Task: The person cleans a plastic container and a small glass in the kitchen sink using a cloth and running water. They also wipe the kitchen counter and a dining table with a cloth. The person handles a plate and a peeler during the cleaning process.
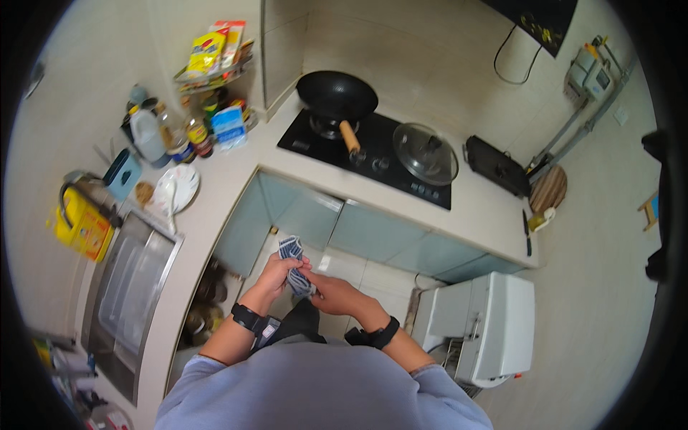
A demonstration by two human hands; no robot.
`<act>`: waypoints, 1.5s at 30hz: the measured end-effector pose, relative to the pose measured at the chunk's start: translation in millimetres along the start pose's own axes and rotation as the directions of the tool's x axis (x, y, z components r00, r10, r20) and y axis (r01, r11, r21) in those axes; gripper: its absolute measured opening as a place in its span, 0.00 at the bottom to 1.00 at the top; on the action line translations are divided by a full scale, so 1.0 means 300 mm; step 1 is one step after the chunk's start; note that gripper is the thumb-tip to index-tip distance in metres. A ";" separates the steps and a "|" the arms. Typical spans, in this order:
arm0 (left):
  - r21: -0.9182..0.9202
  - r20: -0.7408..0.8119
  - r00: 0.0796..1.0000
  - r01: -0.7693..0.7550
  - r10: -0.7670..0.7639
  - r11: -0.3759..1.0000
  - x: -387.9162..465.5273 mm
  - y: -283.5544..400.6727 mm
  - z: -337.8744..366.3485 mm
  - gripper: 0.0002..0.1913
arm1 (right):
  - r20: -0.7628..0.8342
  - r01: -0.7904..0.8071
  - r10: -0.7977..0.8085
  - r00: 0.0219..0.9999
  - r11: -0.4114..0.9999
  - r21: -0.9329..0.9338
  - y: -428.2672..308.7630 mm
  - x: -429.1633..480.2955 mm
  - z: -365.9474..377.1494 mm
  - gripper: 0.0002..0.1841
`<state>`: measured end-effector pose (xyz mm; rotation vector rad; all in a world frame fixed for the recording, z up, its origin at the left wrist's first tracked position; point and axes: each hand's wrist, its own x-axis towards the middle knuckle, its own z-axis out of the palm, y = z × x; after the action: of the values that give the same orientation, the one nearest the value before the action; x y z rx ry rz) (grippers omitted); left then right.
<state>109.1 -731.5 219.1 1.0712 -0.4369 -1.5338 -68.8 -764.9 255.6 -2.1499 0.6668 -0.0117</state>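
Both my hands grip a blue and white striped cloth (292,251), bunched up in front of my body, above the floor. My left hand (278,273) is closed around its middle, with the thumb on top. My right hand (333,293) pinches the lower right end. Beyond them, on the counter, a black wok (337,97) with a wooden handle rests over the left burner of a black gas hob (371,141). A glass lid (424,154) lies on the hob's right side.
A sink (121,306) is at the left, beside a yellow jug (83,226). A plate (185,185) and several bottles stand behind it. A knife (527,234) and round wooden board (549,189) are at the far right. A white cabinet-like appliance (505,325) stands right of me.
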 end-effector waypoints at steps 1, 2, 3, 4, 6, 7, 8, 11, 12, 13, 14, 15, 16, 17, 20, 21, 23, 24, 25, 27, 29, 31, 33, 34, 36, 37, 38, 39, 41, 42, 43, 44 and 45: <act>-0.040 0.005 1.000 0.008 -0.008 0.999 0.097 0.031 0.038 0.06 | -0.027 -0.037 0.037 0.999 0.999 0.006 0.052 0.031 -0.092 0.31; 0.037 0.058 0.998 0.009 -0.011 0.999 0.191 0.065 0.064 0.04 | -0.045 -0.045 0.046 0.998 0.998 0.039 0.108 0.039 -0.165 0.28; 0.039 0.048 0.999 -0.027 0.025 0.999 0.277 0.086 0.105 0.03 | -0.084 -0.001 0.010 0.996 0.995 0.101 0.166 0.050 -0.230 0.26; 0.078 0.069 0.997 -0.041 0.036 0.996 0.354 0.116 0.139 0.04 | -0.164 -0.054 0.072 0.984 0.992 0.111 0.232 0.062 -0.306 0.23; 0.125 0.075 0.996 -0.061 0.052 0.990 0.498 0.186 0.187 0.06 | -0.346 -0.141 0.187 0.919 0.978 0.155 0.378 0.083 -0.460 0.18; 0.128 0.060 0.997 -0.057 0.050 0.990 0.557 0.212 0.198 0.08 | -0.408 -0.283 0.342 0.846 0.938 0.200 0.451 0.083 -0.518 0.16; 0.114 0.065 0.995 -0.084 0.077 0.990 0.615 0.234 0.203 0.09 | -0.463 -0.213 0.348 0.815 0.923 0.319 0.521 0.075 -0.573 0.15; -0.060 -0.057 0.998 -0.004 0.001 0.998 0.761 0.293 0.195 0.09 | -0.445 -0.118 0.455 0.771 0.789 0.603 0.728 0.081 -0.770 0.14; -0.094 -0.101 0.995 -0.020 0.010 0.995 0.794 0.307 0.185 0.10 | -0.469 -0.184 0.487 0.736 0.812 0.555 0.794 0.095 -0.846 0.14; -0.090 -0.112 0.992 0.046 -0.056 0.995 0.820 0.330 0.172 0.12 | -0.502 -0.161 0.442 0.743 0.846 0.508 0.848 0.112 -0.928 0.13; -0.109 -0.164 0.986 0.018 -0.036 0.994 0.840 0.337 0.180 0.11 | -0.544 -0.201 0.502 0.672 0.831 0.518 0.887 0.141 -1.005 0.13; -0.098 -0.242 0.970 0.001 -0.025 0.995 0.862 0.351 0.190 0.11 | -0.610 -0.352 0.515 0.602 0.857 0.377 0.915 0.179 -1.090 0.12; -0.090 -0.268 0.961 -0.096 0.069 0.991 0.881 0.362 0.211 0.10 | -0.610 -0.292 0.478 0.632 0.876 0.384 0.919 0.212 -1.165 0.12; -0.069 -0.308 0.940 -0.177 0.147 0.982 0.907 0.370 0.237 0.09 | -0.577 -0.339 0.580 0.575 0.811 0.477 0.911 0.256 -1.239 0.12; -0.024 -0.360 0.883 -0.331 0.301 0.943 0.960 0.405 0.297 0.10 | -0.444 -0.026 0.222 0.868 0.914 0.406 0.816 0.417 -1.327 0.11; -0.010 -0.376 0.865 -0.362 0.332 0.932 0.975 0.418 0.310 0.12 | -0.353 0.077 0.070 0.933 0.919 0.386 0.785 0.474 -1.330 0.12; -0.006 -0.334 0.840 -0.456 0.428 0.890 0.984 0.439 0.323 0.11 | -0.301 -0.013 0.086 0.950 0.971 0.237 0.769 0.555 -1.366 0.12; 0.043 -0.402 0.841 -0.377 0.362 0.925 0.981 0.450 0.320 0.11 | -0.351 -0.052 0.104 0.931 0.987 0.153 0.792 0.583 -1.395 0.12; 0.084 -0.420 0.839 -0.344 0.346 0.935 0.975 0.458 0.316 0.10 | -0.399 0.004 0.032 0.917 0.996 0.089 0.837 0.601 -1.427 0.13; 0.211 -0.432 0.876 -0.133 0.215 0.968 0.960 0.460 0.312 0.19 | -0.696 -0.430 0.223 0.683 0.892 -0.136 0.971 0.596 -1.518 0.17; 0.373 -0.348 0.929 0.015 0.125 0.928 0.957 0.431 0.332 0.29 | -0.752 -0.839 0.393 0.529 0.372 -0.396 1.129 0.552 -1.538 0.27; 0.387 -0.212 0.972 -0.012 0.102 0.922 0.965 0.379 0.377 0.37 | -0.671 -0.877 0.565 0.480 0.329 -0.350 1.257 0.519 -1.573 0.28; 0.378 -0.127 0.992 0.035 0.015 0.925 0.999 0.340 0.410 0.32 | -0.602 -0.893 0.659 0.450 0.341 -0.294 1.341 0.513 -1.578 0.28; 0.282 -0.120 0.992 0.079 -0.046 0.956 1.014 0.328 0.419 0.29 | -0.568 -0.892 0.688 0.452 0.351 -0.285 1.367 0.510 -1.573 0.29; 0.137 -0.111 0.986 0.140 -0.125 0.981 1.046 0.309 0.430 0.23 | -0.621 -0.895 0.649 0.439 0.376 -0.240 1.394 0.500 -1.549 0.30; 0.092 -0.095 0.983 0.163 -0.155 0.982 1.055 0.303 0.430 0.20 | -0.622 -0.877 0.622 0.476 0.391 -0.280 1.402 0.484 -1.538 0.30; 0.054 -0.084 0.981 0.181 -0.176 0.982 1.064 0.299 0.430 0.18 | -0.639 -0.862 0.583 0.501 0.396 -0.315 1.411 0.468 -1.524 0.30; 0.027 -0.085 0.975 0.209 -0.206 0.978 1.068 0.297 0.428 0.15 | -0.653 -0.844 0.539 0.532 0.396 -0.361 1.421 0.445 -1.514 0.31; -0.049 -0.074 0.975 0.205 -0.208 0.978 1.066 0.296 0.418 0.09 | -0.608 -0.763 0.482 0.631 0.526 -0.375 1.446 0.391 -1.505 0.31; -0.091 -0.044 0.981 0.186 -0.190 0.978 1.060 0.298 0.410 0.10 | -0.571 -0.733 0.487 0.661 0.583 -0.351 1.458 0.369 -1.509 0.30; -0.124 -0.024 0.985 0.168 -0.172 0.978 1.053 0.299 0.404 0.10 | -0.547 -0.696 0.471 0.692 0.638 -0.331 1.466 0.345 -1.518 0.30; -0.110 -0.017 0.981 0.188 -0.191 0.976 1.048 0.304 0.394 0.11 | -0.517 -0.668 0.455 0.725 0.647 -0.367 1.470 0.337 -1.527 0.30; -0.127 0.002 0.984 0.176 -0.178 0.976 1.041 0.306 0.388 0.11 | -0.538 -0.636 0.394 0.745 0.662 -0.397 1.462 0.324 -1.545 0.30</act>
<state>91.0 -1076.6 229.4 1.0395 -0.2385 -1.6893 -296.4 -1366.5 198.7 -2.4332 1.7326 0.0588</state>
